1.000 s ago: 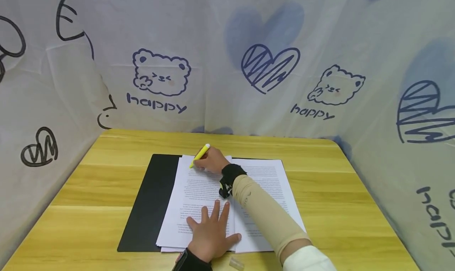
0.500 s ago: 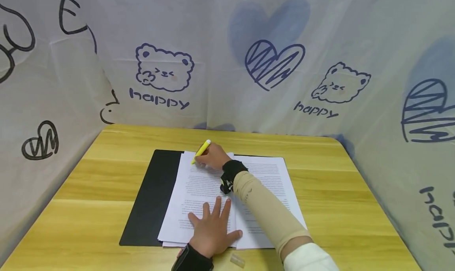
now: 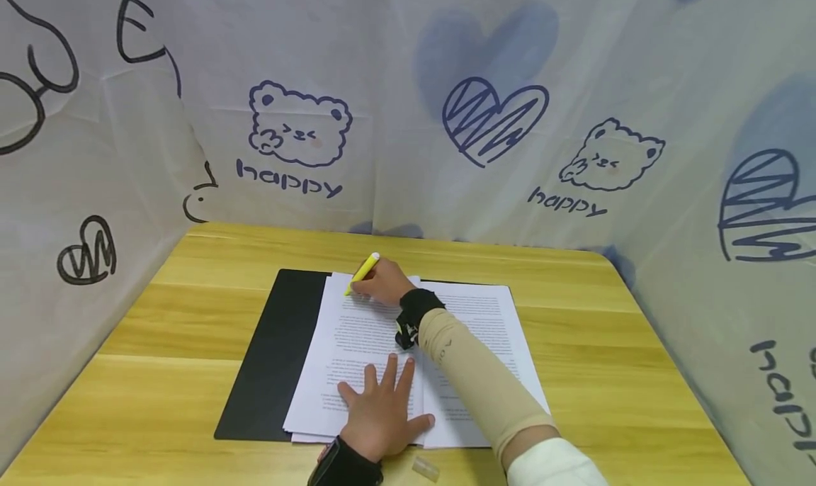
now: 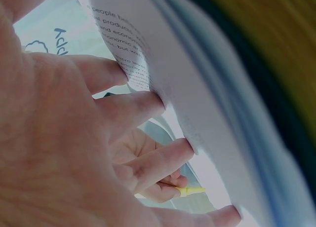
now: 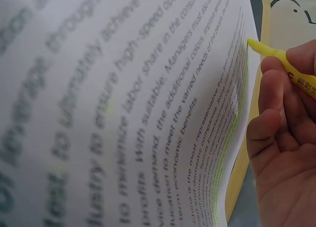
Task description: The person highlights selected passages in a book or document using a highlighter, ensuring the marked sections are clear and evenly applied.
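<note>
Near the far end of the left-hand printed page [image 3: 331, 373], my right hand [image 3: 387, 283] pinches a yellow highlighter [image 3: 362, 273] between thumb and fingers. Its tip meets the paper by the page's left edge, as the right wrist view also shows. There, a yellow-green streak [image 5: 217, 187] runs along one text line. Spread flat on the lower part of the same page lies my left hand [image 3: 380, 414], with fingers straight. Its fingertips press the paper in the left wrist view. A second printed page [image 3: 474, 316] lies to the right, partly hidden under my right forearm.
Beneath the pages is an open black folder [image 3: 274, 373], bare on its left side. A clear pen cap [image 3: 426, 468] lies by the near table edge. The wooden table [image 3: 612, 373] meets a white cloth [image 3: 389, 68] with printed drawings at the back and sides.
The head view has shifted slightly. Both hands and the highlighter keep nearly the same places on the page.
</note>
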The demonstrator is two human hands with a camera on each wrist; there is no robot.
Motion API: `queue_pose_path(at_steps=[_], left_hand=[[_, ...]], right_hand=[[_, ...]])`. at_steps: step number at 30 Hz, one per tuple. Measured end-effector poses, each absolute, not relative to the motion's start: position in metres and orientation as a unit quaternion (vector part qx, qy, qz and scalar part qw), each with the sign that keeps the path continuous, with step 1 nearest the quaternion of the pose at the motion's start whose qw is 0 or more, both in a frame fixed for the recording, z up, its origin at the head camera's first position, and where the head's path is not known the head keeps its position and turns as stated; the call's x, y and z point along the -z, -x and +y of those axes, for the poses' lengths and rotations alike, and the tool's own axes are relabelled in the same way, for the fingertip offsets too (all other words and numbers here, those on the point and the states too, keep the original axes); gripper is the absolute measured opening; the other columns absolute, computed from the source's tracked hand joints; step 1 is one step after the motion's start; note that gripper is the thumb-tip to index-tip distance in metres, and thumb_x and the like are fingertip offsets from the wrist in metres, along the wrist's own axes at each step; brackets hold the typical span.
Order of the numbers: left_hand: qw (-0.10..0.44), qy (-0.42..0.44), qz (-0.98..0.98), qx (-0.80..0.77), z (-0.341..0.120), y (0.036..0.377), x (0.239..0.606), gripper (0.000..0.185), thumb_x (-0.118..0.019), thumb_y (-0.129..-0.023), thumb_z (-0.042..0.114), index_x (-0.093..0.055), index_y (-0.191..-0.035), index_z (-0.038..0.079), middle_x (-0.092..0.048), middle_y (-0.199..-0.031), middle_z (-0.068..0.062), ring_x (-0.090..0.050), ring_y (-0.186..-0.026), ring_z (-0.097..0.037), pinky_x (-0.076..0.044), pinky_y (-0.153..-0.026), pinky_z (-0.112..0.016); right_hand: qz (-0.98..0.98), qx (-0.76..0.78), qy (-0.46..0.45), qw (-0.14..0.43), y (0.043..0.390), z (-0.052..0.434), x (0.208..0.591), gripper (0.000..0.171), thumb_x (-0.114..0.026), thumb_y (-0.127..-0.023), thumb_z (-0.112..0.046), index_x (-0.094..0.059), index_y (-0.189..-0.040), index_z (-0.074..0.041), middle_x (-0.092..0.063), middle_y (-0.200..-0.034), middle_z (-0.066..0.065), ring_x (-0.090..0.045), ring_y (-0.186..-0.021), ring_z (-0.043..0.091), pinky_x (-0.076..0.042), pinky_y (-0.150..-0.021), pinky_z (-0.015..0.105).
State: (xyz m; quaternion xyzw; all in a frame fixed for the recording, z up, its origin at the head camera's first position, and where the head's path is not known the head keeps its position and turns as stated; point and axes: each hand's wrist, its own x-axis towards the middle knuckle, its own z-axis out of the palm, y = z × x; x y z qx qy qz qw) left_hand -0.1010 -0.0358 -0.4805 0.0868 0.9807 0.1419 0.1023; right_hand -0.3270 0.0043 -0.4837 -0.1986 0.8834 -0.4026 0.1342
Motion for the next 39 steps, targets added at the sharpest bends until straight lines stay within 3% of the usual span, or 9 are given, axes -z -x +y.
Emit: queue_pose_path(at_steps=[16,39], left_hand=[[0.103,-0.086,0.982,-0.135,-0.035,0.101,0.480,0.090,-0.066,-0.090,0.068,-0.041,-0.160,0.018,-0.037,-0.164,-0.012,-0.039,-0.140,-0.047,-0.029,-0.096,-0.084],[0.100,-0.082,0.981,-0.147,-0.036,0.099,0.479,0.088,-0.069,-0.089,0.066,-0.045,-0.157,0.016,-0.038,-0.163,-0.013,-0.039,-0.141,-0.049,-0.027,-0.097,-0.085]], right_hand=[[0.887,0.385,0.219,0.130,0.325,0.009,0.478,0.016,-0.074,-0.096,-0.019,-0.071,-0.106,-0.008,-0.068,-0.081,0.002,-0.060,-0.073,0.015,-0.049,-0.068,0.025],[0.887,0.382,0.228,0.127,0.326,0.020,0.478,0.012,-0.073,-0.095,-0.017,-0.072,-0.096,-0.005,-0.066,-0.074,0.003,-0.060,-0.068,0.016,-0.049,-0.065,0.026]])
